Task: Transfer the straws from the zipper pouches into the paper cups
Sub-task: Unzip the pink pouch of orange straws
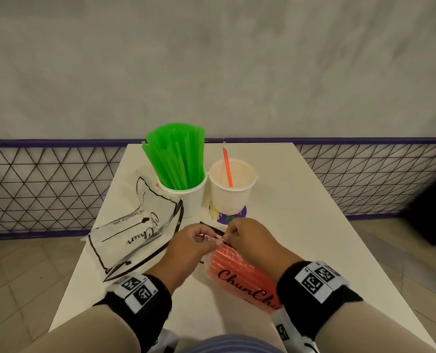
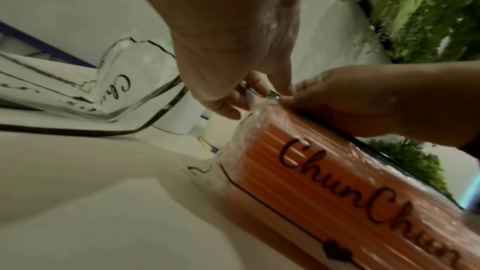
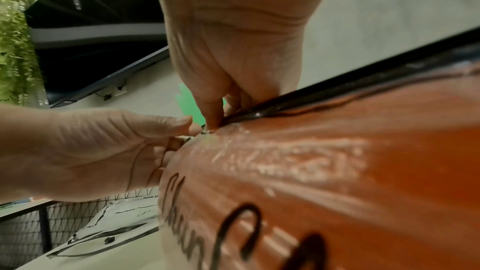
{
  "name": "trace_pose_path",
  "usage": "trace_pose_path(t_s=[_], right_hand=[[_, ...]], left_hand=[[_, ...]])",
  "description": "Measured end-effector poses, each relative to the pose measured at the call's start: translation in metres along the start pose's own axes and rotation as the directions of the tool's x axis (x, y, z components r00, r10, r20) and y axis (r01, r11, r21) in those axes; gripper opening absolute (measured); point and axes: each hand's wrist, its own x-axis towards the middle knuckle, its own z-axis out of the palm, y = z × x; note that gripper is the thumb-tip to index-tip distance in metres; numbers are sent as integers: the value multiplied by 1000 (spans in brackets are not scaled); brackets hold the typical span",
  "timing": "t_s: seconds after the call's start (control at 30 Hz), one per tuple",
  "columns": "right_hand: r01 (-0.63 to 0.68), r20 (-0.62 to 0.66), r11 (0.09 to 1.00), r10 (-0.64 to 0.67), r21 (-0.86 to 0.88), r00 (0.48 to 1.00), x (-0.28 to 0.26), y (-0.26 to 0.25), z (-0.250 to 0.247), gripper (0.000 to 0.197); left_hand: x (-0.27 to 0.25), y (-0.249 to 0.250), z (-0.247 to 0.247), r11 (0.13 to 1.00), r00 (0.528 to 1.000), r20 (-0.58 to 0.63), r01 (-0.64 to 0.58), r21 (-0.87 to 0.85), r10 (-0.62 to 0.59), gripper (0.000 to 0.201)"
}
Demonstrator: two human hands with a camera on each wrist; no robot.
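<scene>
Hands meet at the far end of the full pouch, which lies on the white table close to the person and is packed with orange straws. The left hand and the right hand both pinch the black zipper edge with fingertips pressed tight, almost touching each other. The pouch looks shut for most of its length, so the job seems to be opening it. If they pull too hard, the plastic may tear, or the pouch may pop open and straws may roll out over the table. The slippery edge may also slide out of the pinch. The right cup holds just one orange straw and stands near the hands, so a quick jerk may knock it over. The left cup is full of green straws, and it looks top-heavy. An empty pouch lies flat on the left.
</scene>
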Motion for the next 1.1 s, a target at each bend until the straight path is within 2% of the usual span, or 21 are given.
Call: trace_pose_path(t_s=[0.1,0.23,0.33,0.43,0.53,0.67,0.83,0.93,1.03,1.1], right_hand=[[-51,19,984,48,171,999,0,4,4,9],[-76,33,956,70,282,997,-1,5,11,8],[-72,51,943,58,325,997,-1,5,11,13],[-46,89,961,22,274,996,0,8,6,16],[-5,83,972,-15,235,996,4,13,5,15],[28,71,991,-37,133,997,6,16,-4,25],[138,102,990,-141,34,985,8,13,-11,23],[197,131,980,-192,-26,973,10,12,-12,21],[195,105,980,-190,-40,976,10,11,-13,20],[160,72,987,-159,-19,985,13,13,-10,18]], left_hand=[[-6,0,12,995,999,-23,-29,100,32,19],[1,-4,23,960,990,-103,-63,273,94,21],[5,-4,27,960,985,-168,5,280,44,22],[4,-2,27,963,984,-176,55,264,-8,27],[7,-1,25,971,989,-146,53,235,-18,19],[7,-1,22,983,986,-166,54,176,-24,9],[4,-1,18,984,989,-142,-27,174,52,12],[8,-1,18,947,979,-120,-124,296,165,19],[10,2,19,907,963,-92,-203,369,253,21],[12,3,21,894,961,-64,-225,387,270,22]])
